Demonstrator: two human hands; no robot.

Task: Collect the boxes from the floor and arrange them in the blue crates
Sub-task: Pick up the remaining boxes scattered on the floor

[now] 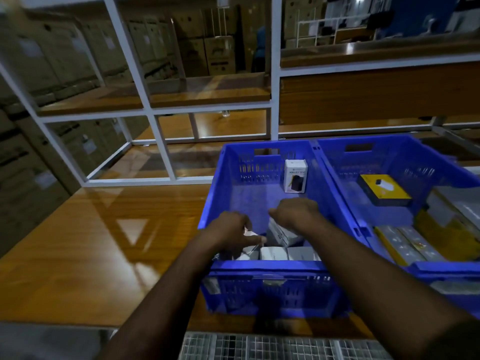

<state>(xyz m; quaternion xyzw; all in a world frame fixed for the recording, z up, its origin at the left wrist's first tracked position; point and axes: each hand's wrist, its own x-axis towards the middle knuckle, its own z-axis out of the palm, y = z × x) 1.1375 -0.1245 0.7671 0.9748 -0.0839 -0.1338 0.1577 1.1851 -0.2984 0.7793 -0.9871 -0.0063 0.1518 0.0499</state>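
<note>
Both my hands reach down into the near end of a blue crate [223,178] on a wooden shelf. My left hand [231,233] has its fingers on small white boxes [272,253] lying at the crate's near wall. My right hand [296,213] is curled over a tilted white box [281,233]; the grip itself is hidden under the hand. One white box [295,175] stands upright at the crate's far wall. A second blue crate [405,154] sits against the right side, holding a yellow and black box [384,189] and several flat boxes.
The wooden shelf top [104,229] stretches left of the crates. A white metal rack frame [155,126] rises behind it, with stacked cardboard cartons [31,157] beyond. A metal wire grid [272,346] lies below the shelf's front edge.
</note>
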